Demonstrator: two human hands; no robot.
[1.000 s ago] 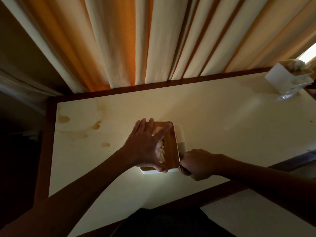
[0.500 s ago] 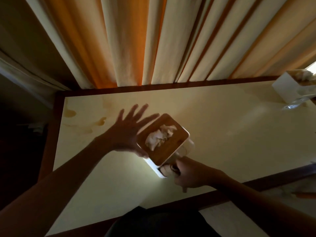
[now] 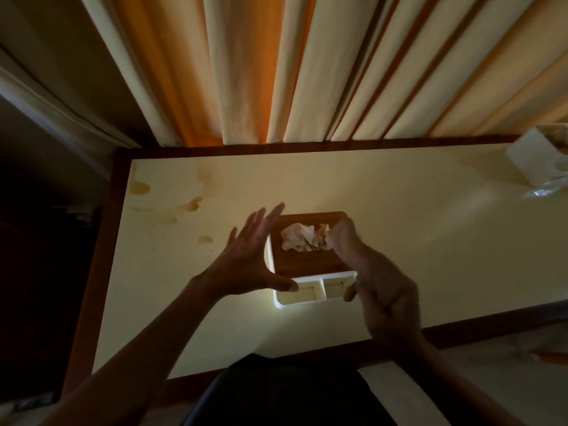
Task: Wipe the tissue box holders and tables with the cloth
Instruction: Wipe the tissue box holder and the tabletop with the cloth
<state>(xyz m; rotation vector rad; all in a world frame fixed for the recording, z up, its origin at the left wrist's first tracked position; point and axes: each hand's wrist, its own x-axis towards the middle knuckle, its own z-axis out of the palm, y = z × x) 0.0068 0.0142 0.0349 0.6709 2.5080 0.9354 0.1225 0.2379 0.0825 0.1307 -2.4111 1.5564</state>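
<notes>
Tissue box holder (image 3: 310,265) sits mid counter (image 3: 399,241), wood lid w/ tissue (image 3: 298,241) poking out. L hand (image 3: 246,259) at its 9 o'clock, grip open, fingers straight, thumb touching white rim. R hand (image 3: 378,287) at 3 o'clock, blurred; grip state can't tell.

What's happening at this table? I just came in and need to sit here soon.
A person is cleaning a tissue holder on the table. The left hand is open against its left side, thumb at the near corner. The right hand reaches over the wooden lid; its fingers are blurred near the tissue. Brown stains remain at the far left. A second holder stands far right.
</notes>
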